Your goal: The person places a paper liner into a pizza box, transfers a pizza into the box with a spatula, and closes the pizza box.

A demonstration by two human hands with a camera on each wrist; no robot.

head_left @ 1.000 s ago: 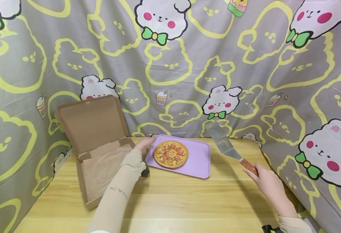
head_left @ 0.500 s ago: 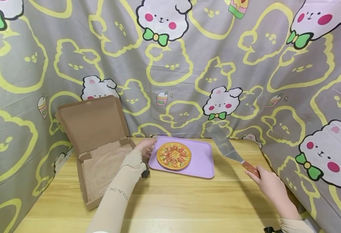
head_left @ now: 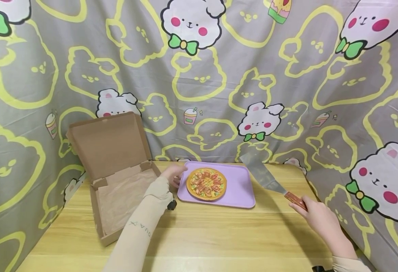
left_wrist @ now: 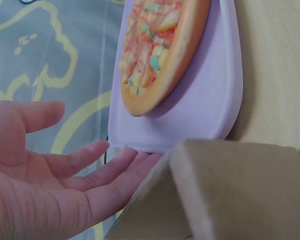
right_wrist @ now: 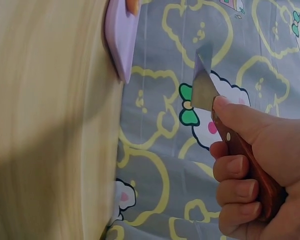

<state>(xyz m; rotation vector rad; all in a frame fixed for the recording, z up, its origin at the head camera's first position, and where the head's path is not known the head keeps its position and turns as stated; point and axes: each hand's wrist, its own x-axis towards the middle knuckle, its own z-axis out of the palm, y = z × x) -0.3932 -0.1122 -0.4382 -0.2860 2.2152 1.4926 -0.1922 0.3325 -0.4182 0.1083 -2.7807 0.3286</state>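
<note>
A purple tray (head_left: 237, 185) lies at the back middle of the table, bearing a round pizza (head_left: 206, 184) toward its left side. My left hand (head_left: 172, 175) is at the tray's left end. In the left wrist view, the outstretched fingers (left_wrist: 112, 175) touch the tray's short edge, with the thumb held apart. My right hand (head_left: 321, 217) grips the brown handle of a metal spatula (head_left: 261, 173). Its blade is raised right of the tray and points up and away. The right wrist view has the fingers curled round that handle (right_wrist: 250, 165).
An open cardboard pizza box (head_left: 124, 200) stands on the left, lid up and brown paper inside. Its edge is close beside my left hand. A grey patterned curtain (head_left: 205, 94) hangs behind and on both sides of the wooden table (head_left: 199, 241).
The tray has slid a little to the right with the pizza on it, and turned slightly straighter. The left hand has moved slightly right. The right hand still holds the spatula almost in place.
</note>
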